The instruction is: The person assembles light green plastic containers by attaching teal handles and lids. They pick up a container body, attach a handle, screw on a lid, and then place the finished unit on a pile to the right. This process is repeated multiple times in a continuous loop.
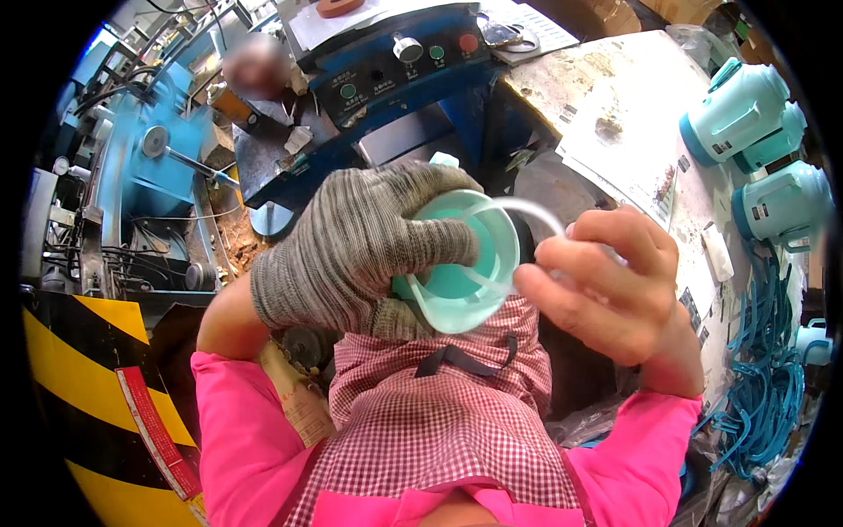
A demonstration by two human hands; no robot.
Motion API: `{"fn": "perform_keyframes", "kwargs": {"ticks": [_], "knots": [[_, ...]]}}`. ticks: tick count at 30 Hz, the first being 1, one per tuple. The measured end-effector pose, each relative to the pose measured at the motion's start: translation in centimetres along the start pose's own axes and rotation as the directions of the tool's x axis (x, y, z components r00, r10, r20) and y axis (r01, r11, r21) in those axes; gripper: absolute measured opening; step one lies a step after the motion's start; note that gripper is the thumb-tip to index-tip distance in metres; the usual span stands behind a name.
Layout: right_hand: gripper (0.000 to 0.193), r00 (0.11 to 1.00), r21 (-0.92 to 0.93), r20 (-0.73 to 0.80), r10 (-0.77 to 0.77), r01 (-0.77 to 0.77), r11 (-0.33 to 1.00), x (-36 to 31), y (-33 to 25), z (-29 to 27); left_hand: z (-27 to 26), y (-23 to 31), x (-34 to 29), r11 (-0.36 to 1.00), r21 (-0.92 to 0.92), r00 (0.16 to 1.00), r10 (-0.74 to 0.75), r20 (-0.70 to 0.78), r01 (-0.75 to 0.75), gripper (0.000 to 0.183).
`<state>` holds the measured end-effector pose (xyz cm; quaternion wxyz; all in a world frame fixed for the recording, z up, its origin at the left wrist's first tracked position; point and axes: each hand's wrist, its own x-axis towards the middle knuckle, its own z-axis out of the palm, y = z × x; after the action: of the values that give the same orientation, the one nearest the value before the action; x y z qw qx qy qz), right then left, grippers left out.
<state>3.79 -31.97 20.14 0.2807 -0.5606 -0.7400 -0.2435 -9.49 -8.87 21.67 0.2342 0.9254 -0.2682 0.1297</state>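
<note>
While the gloved left hand (360, 250) grips a teal jug (457, 263) at chest height, mouth facing right, axis level, the bare right hand (606, 285) pinches a white strip (527, 211) at its rim.

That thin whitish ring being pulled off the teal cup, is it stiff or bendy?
Probably bendy: the whitish ring curves in a loose arc between the teal cup and the right hand. It looks thin, so likely light. The gloved left hand grips the cup firmly, suggesting the cup is rigid.
</note>
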Motion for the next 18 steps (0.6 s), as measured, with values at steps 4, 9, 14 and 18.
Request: {"fn": "perform_keyframes", "kwargs": {"ticks": [4,9,14,18], "knots": [[0.024,0.990,0.035,0.139,-0.024,0.019,0.999,1.1,-2.0,-0.2,0.7,0.9,-0.3,0.998,0.057,1.000,-0.006,0.018,0.005,0.050],[0.014,0.960,0.158,0.280,-0.026,-0.019,0.987,1.5,-2.1,0.4,1.5,1.4,0.3,0.994,0.088,0.994,0.049,0.102,-0.058,0.049],[0.013,0.830,0.258,0.557,0.040,-0.219,0.941,1.8,-1.2,-0.3,3.5,1.7,1.4,0.994,0.066,0.992,0.076,0.098,-0.083,0.051],[0.013,0.907,0.729,0.417,-0.059,-0.295,0.617,-1.4,2.1,-2.4,2.6,2.0,2.2,0.986,-0.019,0.981,0.165,0.106,-0.164,0.046]]}}
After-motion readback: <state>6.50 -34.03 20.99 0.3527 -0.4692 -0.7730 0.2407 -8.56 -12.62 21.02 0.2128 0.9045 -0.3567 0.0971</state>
